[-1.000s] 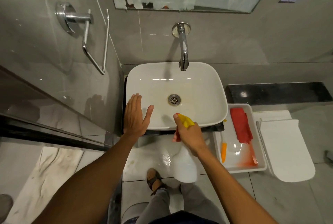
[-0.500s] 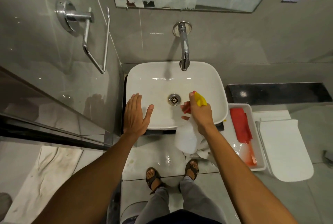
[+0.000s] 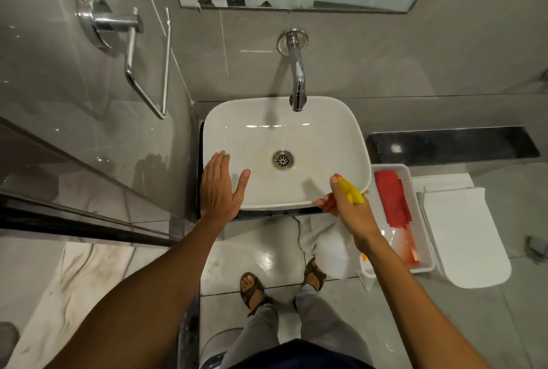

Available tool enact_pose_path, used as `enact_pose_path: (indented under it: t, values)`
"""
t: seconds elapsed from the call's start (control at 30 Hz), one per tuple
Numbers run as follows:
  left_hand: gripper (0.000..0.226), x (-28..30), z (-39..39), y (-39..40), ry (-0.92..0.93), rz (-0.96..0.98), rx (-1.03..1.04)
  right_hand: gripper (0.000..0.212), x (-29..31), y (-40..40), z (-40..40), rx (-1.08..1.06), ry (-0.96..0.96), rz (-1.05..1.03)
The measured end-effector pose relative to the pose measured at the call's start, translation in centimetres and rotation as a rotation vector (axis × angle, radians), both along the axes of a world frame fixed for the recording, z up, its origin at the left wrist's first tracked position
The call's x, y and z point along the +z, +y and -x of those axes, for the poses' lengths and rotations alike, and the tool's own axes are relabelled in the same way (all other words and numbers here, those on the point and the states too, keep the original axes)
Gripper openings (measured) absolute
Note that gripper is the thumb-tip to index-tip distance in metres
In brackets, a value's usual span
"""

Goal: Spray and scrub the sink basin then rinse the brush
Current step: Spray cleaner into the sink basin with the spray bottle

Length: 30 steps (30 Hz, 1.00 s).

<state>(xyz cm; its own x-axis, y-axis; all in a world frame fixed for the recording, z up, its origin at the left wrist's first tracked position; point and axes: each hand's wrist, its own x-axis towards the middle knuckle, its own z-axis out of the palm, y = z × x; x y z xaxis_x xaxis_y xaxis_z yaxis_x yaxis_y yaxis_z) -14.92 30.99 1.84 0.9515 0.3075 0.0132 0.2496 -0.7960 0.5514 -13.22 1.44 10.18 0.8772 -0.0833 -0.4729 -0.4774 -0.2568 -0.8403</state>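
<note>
A white rectangular sink basin (image 3: pixel 243 122) with a chrome drain (image 3: pixel 283 159) sits under a chrome wall tap (image 3: pixel 297 83). My left hand (image 3: pixel 221 187) lies flat, fingers apart, on the basin's front left rim. My right hand (image 3: pixel 350 208) grips a white spray bottle (image 3: pixel 333 256) by its yellow and red trigger head (image 3: pixel 351 192), at the basin's front right corner. The bottle body hangs below the rim. A brush with a red head and clear reddish handle (image 3: pixel 394 205) lies in the white tray (image 3: pixel 427 259) to the right.
A glass shower partition (image 3: pixel 89 161) with a chrome handle (image 3: pixel 133 51) stands at the left. A white toilet (image 3: pixel 465 235) is at the right, beside a black ledge (image 3: pixel 453 146). My sandalled feet (image 3: pixel 252 288) stand on wet floor tiles below the sink.
My right hand with the spray bottle rose over the basin beside the drain, then drew back to the front right corner. My left hand stayed on the rim.
</note>
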Motion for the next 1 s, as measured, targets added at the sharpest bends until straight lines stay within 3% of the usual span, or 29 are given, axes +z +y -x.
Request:
enact_pose_path:
  t: [0.13, 0.33, 0.4, 0.53, 0.73, 0.83, 1.0]
  values:
    - [0.100, 0.0, 0.1, 0.1, -0.013, -0.002, -0.002, 0.024, -1.5, 1.8, 2.3, 0.082, 0.004, 0.063]
    - [0.099, -0.1, 0.1, 0.1, -0.014, -0.003, -0.005, 0.039, -1.8, 5.8, 4.3, 0.155, 0.156, -0.179]
    - [0.098, -0.1, 0.1, 0.2, -0.022, -0.005, -0.012, 0.043, -1.4, 7.1, 4.1, 0.203, 0.127, -0.168]
    - [0.103, -0.1, 0.1, 0.4, -0.025, 0.016, -0.018, 0.031, -0.9, 9.6, 3.0, 0.276, 0.033, -0.010]
    - [0.101, -0.2, 0.1, 0.5, -0.034, 0.042, -0.009, 0.051, -1.0, 11.1, 0.5, 0.152, 0.110, -0.176]
    - [0.099, -0.3, 0.0, 0.6, -0.023, 0.020, -0.026, 0.064, -0.9, 11.1, -1.1, 0.101, 0.065, -0.103]
    - [0.102, -0.2, 0.1, 0.5, -0.007, 0.002, -0.044, 0.036, -0.9, 10.5, -3.5, -0.037, -0.041, -0.011]
